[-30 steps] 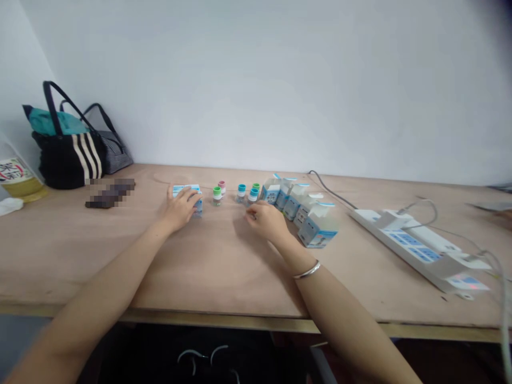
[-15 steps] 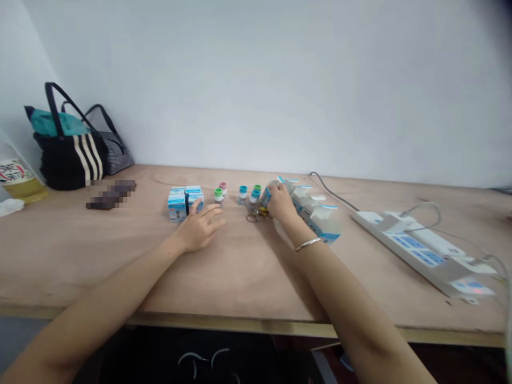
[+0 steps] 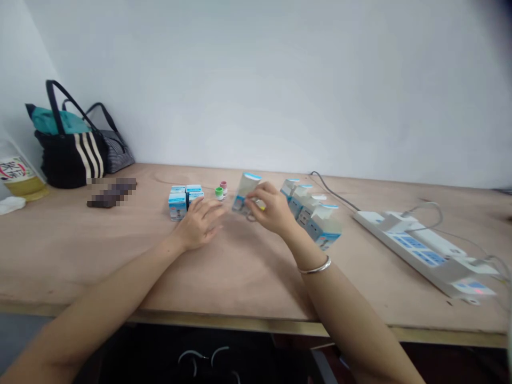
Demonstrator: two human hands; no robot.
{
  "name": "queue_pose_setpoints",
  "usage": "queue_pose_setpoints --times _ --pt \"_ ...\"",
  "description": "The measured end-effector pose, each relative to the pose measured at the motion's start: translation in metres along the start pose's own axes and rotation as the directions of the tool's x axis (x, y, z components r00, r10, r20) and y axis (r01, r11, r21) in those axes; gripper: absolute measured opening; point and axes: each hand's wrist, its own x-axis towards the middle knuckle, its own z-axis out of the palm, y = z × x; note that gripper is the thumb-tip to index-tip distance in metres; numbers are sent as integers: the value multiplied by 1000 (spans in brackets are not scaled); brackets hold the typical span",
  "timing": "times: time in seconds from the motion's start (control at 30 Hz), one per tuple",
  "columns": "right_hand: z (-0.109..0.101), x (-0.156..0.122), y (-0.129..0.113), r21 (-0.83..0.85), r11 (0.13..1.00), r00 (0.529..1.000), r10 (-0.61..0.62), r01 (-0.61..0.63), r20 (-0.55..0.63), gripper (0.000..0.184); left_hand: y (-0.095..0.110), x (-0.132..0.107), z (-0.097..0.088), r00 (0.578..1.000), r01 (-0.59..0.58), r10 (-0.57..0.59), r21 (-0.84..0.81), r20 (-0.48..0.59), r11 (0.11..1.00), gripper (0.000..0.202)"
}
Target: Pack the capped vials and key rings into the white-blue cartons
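My right hand is shut on a small white-and-blue carton, which stands tilted above the table. A yellow-and-metal item, possibly scissors, shows blurred under that hand. My left hand lies open on the wood, with nothing in it. Nearest to it is a group of small blue-and-white cartons. Just beyond its fingers stand a green-capped vial and a pink-capped vial. Several similar cartons stand to the right of my right hand.
The plywood table has a front edge near me. A striped black bag, a bottle and a pixelated dark object lie at the left. A white power strip with cables lies at the right.
My right hand has lifted a carton from the right-hand row and carried it left. The blue-capped vials no longer show. My left hand has barely moved.
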Motion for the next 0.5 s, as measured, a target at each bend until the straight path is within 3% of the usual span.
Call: queue_pose_setpoints --times 0.1,0.27,0.37,0.5 --pt "10 -5 -12 201 976 972 -122 81 199 14 3 3 -3 999 -17 17 0 -43 1000 51" --pt "21 -12 -16 370 926 942 -187 74 279 20 5 3 -4 994 -98 97 -23 -43 995 47" --pt "23 -15 -13 408 913 953 -110 -16 284 20 4 2 -3 996 -86 85 -81 -18 993 37" --pt "29 -21 -7 468 852 960 130 -236 247 23 1 -1 -4 999 28 -35 -173 -38 985 28"
